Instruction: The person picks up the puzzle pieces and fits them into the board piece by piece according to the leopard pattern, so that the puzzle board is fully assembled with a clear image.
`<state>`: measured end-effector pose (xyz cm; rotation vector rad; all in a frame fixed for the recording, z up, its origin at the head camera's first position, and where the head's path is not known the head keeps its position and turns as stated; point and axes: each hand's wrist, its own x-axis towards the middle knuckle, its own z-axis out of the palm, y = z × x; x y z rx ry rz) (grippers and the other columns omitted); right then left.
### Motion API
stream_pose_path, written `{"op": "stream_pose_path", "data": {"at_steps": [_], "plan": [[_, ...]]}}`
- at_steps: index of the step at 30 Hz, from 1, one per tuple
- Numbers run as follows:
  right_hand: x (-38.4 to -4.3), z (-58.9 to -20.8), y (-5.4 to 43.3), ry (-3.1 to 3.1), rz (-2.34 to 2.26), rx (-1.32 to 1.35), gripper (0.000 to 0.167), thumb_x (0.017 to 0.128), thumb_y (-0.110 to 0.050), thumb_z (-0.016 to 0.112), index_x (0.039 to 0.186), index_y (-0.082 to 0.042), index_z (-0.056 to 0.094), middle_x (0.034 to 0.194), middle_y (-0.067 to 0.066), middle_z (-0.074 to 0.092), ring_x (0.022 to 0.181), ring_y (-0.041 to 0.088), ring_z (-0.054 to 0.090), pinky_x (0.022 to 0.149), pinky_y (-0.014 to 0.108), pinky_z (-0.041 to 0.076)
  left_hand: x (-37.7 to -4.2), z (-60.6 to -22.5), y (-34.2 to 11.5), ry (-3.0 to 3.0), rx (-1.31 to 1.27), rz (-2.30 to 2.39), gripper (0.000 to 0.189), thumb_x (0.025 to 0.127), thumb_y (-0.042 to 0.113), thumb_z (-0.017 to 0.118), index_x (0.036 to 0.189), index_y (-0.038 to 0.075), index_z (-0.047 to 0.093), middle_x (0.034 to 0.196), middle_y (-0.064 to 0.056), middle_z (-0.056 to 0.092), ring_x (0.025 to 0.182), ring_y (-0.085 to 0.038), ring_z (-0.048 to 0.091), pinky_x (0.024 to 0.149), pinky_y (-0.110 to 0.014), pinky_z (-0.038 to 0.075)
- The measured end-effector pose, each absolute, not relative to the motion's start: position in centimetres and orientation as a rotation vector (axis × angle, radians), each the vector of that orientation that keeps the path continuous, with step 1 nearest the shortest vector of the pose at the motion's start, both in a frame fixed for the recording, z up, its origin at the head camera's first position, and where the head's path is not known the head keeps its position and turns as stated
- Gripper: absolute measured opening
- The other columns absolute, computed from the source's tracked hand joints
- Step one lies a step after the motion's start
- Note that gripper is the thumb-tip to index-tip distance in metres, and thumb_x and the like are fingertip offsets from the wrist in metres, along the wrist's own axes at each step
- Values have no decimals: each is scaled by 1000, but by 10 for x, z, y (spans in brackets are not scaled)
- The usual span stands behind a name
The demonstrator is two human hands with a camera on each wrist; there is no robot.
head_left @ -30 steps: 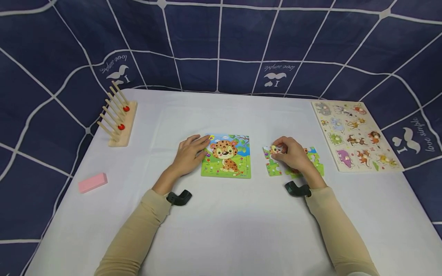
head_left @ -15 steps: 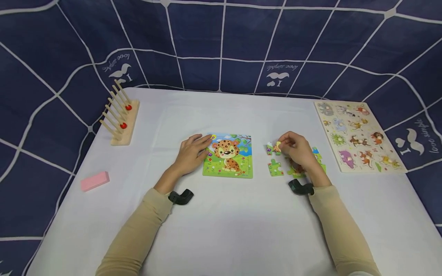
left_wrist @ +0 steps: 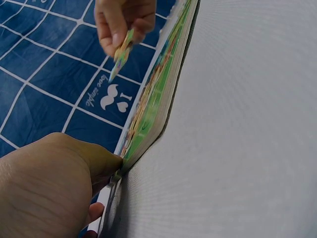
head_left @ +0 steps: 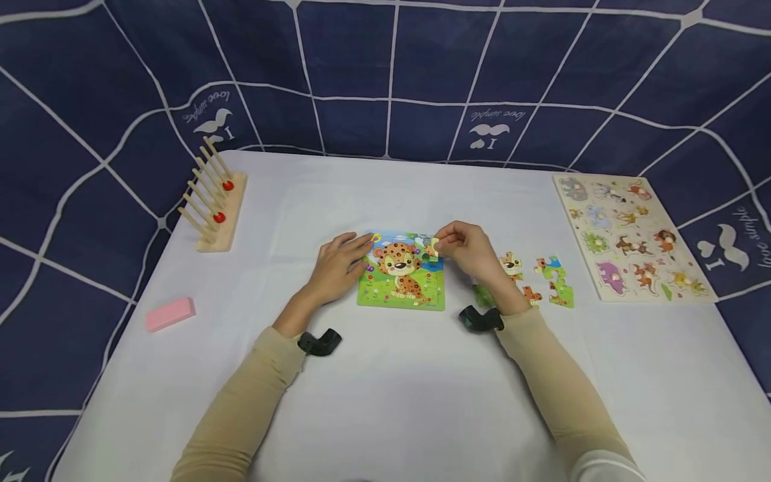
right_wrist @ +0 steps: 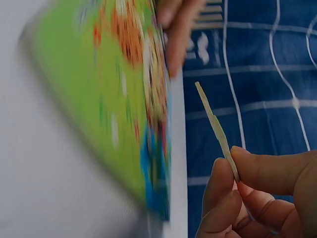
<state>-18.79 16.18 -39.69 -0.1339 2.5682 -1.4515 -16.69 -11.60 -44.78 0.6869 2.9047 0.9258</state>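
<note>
Your right hand [head_left: 468, 249] pinches a puzzle piece [head_left: 431, 250] between thumb and fingers. Just now it has crossed from the loose pieces [head_left: 563, 294], which lie right of the leopard board [head_left: 379, 291], to that board's upper right. Left-wrist view: piece held clear of the surface. Reads as carried over, not yet placed. Your left hand [head_left: 340, 268], fingers extended, steadies the board's left edge, flat on the table [head_left: 385, 381].

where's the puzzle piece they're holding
In the head view, the puzzle piece is pinched in the right hand, over the upper right part of the leopard board.
</note>
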Motion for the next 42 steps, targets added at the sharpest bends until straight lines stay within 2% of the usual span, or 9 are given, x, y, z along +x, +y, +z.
{"op": "stream_pose_path", "data": {"at_steps": [5, 13, 25, 36, 42], "plan": [[-184, -401, 128, 2540, -1398, -210, 11, 91, -7, 67, 101, -2, 67, 86, 10, 66, 73, 22, 64, 62, 25, 49, -167, -448, -115, 2911, 691, 912, 45, 100, 22, 51, 144, 10, 48, 155, -1, 41, 145, -29, 29, 111, -53, 23], [-184, -412, 96, 2544, -1370, -313, 11, 90, -6, 68, 99, 0, 69, 84, 13, 69, 66, 15, 66, 57, 22, 51, -168, -448, -115, 2911, 682, 906, 45, 99, 21, 51, 143, 11, 49, 155, 0, 41, 145, -29, 30, 111, -53, 24], [-181, -418, 87, 2630, -1288, -398, 13, 88, -7, 71, 98, 1, 69, 85, 14, 70, 67, 16, 65, 57, 22, 51, -168, -448, -115, 2905, 688, 916, 45, 101, 27, 51, 143, 11, 49, 155, 0, 41, 145, -29, 30, 111, -54, 24], [-180, -418, 84, 2711, -1170, -390, 10, 88, -11, 72, 95, -4, 71, 83, 9, 70, 70, 16, 66, 63, 25, 50, -167, -447, -115, 2913, 674, 907, 48, 99, 28, 56, 143, 10, 49, 155, -1, 41, 145, -29, 30, 110, -54, 25], [-179, -420, 84, 2784, -1106, -425, 5, 86, -11, 74, 88, -7, 71, 79, 5, 69, 67, 14, 64, 65, 27, 48, -166, -447, -114, 2935, 678, 900, 49, 98, 28, 59, 142, 10, 50, 154, -1, 43, 144, -30, 32, 110, -54, 26]]}}
